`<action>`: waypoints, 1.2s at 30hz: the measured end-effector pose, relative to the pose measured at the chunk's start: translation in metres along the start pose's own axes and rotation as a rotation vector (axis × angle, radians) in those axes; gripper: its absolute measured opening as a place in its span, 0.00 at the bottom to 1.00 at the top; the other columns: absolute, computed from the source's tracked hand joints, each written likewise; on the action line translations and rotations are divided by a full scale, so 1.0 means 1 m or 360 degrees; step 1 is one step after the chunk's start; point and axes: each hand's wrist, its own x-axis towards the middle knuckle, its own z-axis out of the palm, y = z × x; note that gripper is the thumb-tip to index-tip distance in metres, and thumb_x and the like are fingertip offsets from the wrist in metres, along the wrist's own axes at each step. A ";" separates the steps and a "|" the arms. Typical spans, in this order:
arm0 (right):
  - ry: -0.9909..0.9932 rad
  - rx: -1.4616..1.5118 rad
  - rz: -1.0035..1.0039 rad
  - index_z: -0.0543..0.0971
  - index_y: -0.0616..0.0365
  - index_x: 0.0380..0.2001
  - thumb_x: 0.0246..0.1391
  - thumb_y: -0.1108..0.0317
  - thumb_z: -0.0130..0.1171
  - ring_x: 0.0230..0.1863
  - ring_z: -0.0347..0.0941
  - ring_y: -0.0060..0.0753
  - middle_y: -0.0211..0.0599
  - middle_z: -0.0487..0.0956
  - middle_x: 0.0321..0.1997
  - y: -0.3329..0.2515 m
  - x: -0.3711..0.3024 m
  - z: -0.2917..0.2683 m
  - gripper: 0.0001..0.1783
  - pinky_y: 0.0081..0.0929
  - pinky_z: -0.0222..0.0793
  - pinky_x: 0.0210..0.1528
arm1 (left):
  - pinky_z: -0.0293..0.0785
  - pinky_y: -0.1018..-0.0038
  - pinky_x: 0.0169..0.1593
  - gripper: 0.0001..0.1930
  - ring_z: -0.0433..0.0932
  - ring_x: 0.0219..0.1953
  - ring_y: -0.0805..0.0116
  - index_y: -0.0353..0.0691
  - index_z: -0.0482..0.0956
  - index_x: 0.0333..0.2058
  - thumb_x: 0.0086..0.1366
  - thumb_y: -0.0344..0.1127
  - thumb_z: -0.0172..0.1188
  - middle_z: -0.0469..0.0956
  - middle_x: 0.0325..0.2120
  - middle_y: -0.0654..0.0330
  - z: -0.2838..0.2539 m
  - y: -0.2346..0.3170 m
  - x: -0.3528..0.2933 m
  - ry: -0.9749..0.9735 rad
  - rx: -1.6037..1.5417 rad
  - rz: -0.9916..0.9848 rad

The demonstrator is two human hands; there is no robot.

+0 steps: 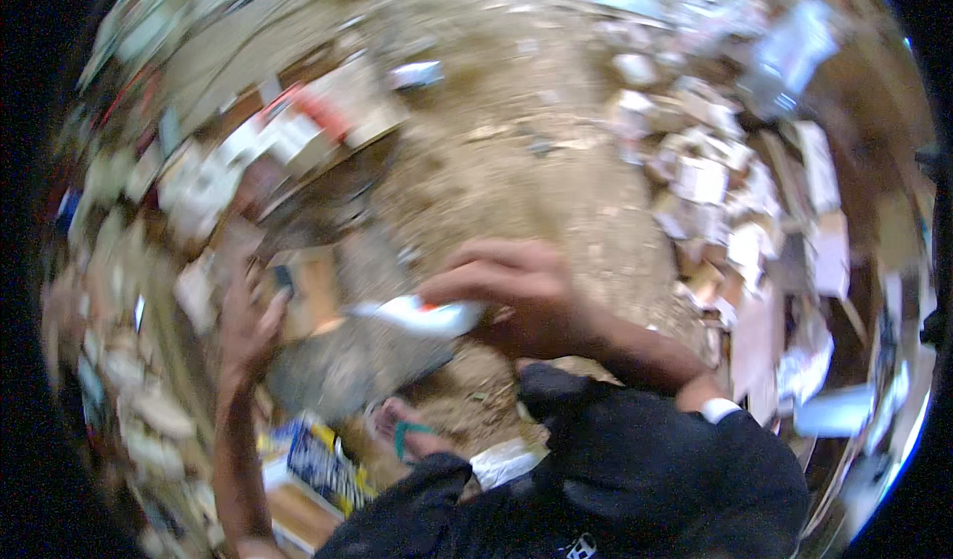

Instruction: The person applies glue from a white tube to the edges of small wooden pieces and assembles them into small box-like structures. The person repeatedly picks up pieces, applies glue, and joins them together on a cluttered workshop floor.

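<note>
Fingers of my right hand [511, 286] are closed round a pale white object [432, 317] with a narrow tip pointing left and a spot of orange; blur hides its exact kind. My left hand [250, 316] is smeared by motion, its thumb toward the right. Beside its fingers is a small dark piece [284, 280]; whether the hand grips it cannot be made out. Just right of that hand, a light brown wooden block [310, 286] rests on a grey slab [347, 355] in front of me.
White blocks [293, 140] and a red-orange piece [320, 110] sit on a wooden board [367, 102] at the far left. Piled pale wood offcuts [705, 177] cover the right side. A sandalled foot [412, 435] and a blue-yellow package [323, 465] are near me. Sandy ground [536, 182] runs between.
</note>
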 end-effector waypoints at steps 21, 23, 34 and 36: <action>0.0218 0.0190 -0.0313 0.77 0.53 0.39 0.47 0.70 0.65 0.33 0.77 0.42 0.35 0.76 0.33 -0.017 -0.012 -0.045 0.14 0.33 0.73 0.32 | 0.75 0.72 0.50 0.12 0.77 0.44 0.71 0.39 0.76 0.48 0.67 0.33 0.56 0.78 0.45 0.60 0.049 0.057 0.123 -0.0325 -0.1083 -0.0038; 0.0226 0.0078 -0.0260 0.80 0.54 0.40 0.46 0.70 0.68 0.32 0.79 0.39 0.36 0.79 0.33 -0.012 -0.016 -0.046 0.15 0.32 0.74 0.31 | 0.74 0.74 0.46 0.11 0.77 0.42 0.73 0.38 0.77 0.46 0.66 0.33 0.55 0.78 0.43 0.61 0.033 0.016 0.103 -0.0284 -0.0812 -0.0186; 0.0339 -0.0376 0.0008 0.78 0.56 0.31 0.45 0.56 0.74 0.26 0.76 0.34 0.36 0.79 0.25 -0.013 -0.021 -0.034 0.19 0.28 0.70 0.29 | 0.75 0.70 0.34 0.09 0.79 0.28 0.69 0.36 0.78 0.39 0.59 0.29 0.57 0.80 0.27 0.56 -0.006 -0.099 0.074 0.0731 0.0063 -0.0349; 0.0365 -0.0386 0.0019 0.77 0.56 0.31 0.45 0.55 0.74 0.27 0.76 0.34 0.36 0.79 0.25 -0.012 -0.022 -0.030 0.19 0.28 0.70 0.29 | 0.75 0.69 0.36 0.09 0.79 0.29 0.66 0.35 0.78 0.37 0.58 0.29 0.57 0.79 0.26 0.56 -0.006 -0.101 0.082 0.0821 0.0135 -0.0419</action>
